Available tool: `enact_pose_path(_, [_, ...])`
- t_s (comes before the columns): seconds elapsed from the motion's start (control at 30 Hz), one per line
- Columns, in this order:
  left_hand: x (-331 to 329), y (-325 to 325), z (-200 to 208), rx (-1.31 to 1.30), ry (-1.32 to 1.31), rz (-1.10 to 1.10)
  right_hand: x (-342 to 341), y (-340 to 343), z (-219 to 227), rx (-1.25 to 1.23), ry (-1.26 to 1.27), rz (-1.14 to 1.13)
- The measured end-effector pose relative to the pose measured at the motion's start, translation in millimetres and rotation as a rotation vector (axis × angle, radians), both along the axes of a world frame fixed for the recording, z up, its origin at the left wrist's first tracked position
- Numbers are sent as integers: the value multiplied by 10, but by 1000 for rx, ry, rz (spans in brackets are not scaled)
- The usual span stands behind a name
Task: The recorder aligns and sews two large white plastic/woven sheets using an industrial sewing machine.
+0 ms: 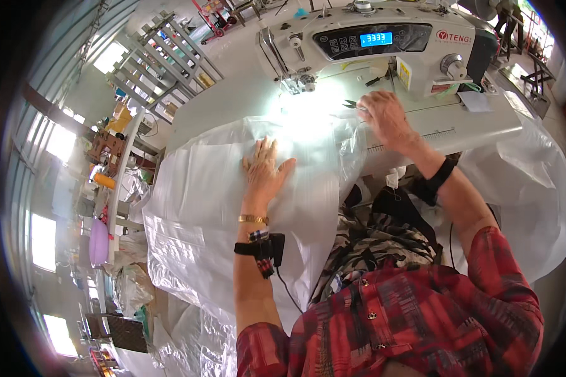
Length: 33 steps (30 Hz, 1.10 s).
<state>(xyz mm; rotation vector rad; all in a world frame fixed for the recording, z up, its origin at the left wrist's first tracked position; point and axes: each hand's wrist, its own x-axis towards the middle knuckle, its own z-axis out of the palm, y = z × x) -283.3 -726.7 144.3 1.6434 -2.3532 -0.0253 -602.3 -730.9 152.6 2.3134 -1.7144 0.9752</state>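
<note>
White woven sheet (214,207) lies under the flat, spread left hand (264,169); right hand (387,116) at one o'clock grips small snips (352,105), best kept clear of the sewing machine (383,44) needle.

A sewing workshop: an industrial sewing machine (383,47), heaped white sheeting (201,207), metal racks (163,63).

At your nine o'clock, bright windows (44,242) line the wall; at eleven o'clock, a grey metal rack (163,63) stands on the floor.
</note>
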Motion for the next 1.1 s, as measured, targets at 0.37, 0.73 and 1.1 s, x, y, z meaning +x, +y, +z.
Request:
enact_pose_path(0.37, [-383,15,541,-15,-276,-71,0,-168,55,-129,84,-157])
enact_pose_path(0.73, [-728,-297,132,-75,329,-305,332,-207,-10,-34,7,118])
enact_pose_path(1.1, [-677,-304,43,-178,439,-250,163,-99,-208,274,-511,298])
